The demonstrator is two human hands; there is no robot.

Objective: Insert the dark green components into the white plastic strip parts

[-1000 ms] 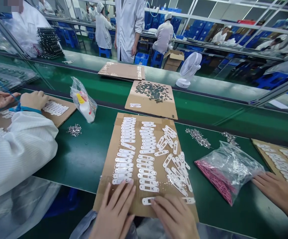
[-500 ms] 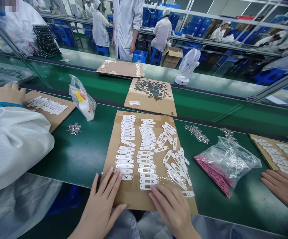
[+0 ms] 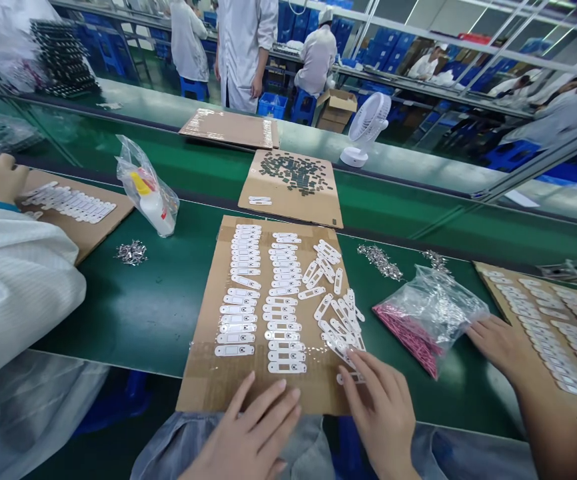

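A brown cardboard sheet (image 3: 203, 373) lies on the green belt in front of me. Two neat columns of small white plastic strips (image 3: 241, 293) run down it, with a loose heap of strips (image 3: 341, 320) to their right. My left hand (image 3: 248, 437) rests flat on the sheet's near edge, fingers spread, holding nothing. My right hand (image 3: 381, 407) reaches into the bottom of the heap, fingertips touching a strip (image 3: 351, 379) at the sheet's right edge.
A clear bag of pink parts (image 3: 426, 317) lies right of the sheet, a co-worker's hand (image 3: 496, 343) beside it by another cardboard (image 3: 543, 327). Metal bits (image 3: 381, 261) lie behind. Left: a white sleeve (image 3: 13, 293), a bagged glue bottle (image 3: 146, 197). Far: a cardboard with dark parts (image 3: 293, 190), a fan (image 3: 363, 127).
My right hand has moved right from the middle column to the loose heap. My left hand has slid back to the sheet's near edge. The view has shifted right.
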